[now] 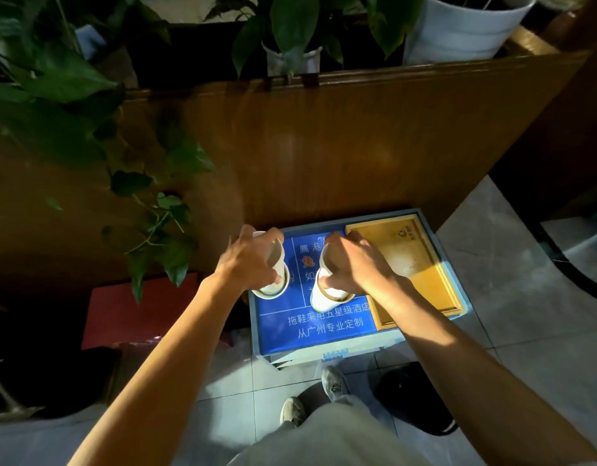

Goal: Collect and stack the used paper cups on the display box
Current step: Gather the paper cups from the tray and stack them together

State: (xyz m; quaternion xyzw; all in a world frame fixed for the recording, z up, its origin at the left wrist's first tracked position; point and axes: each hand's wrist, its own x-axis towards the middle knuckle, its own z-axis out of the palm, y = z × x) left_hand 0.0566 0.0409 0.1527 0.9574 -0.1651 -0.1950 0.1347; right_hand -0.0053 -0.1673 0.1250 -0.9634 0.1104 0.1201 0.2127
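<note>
White paper cups [327, 290] on the display box [327, 327], one clasped in each hand's grip: left hand [248, 260], right hand [357, 260].

1. The left hand [253, 260] grips a paper cup [270, 280] standing on the blue display box [324, 326].
2. The right hand [355, 264] grips a second, taller cup stack [325, 292] just beside it.
3. A wooden tray [421, 280] lies on the box's right part.
4. Leafy plants [71, 95] hang at left above a wooden counter [324, 142].
</note>
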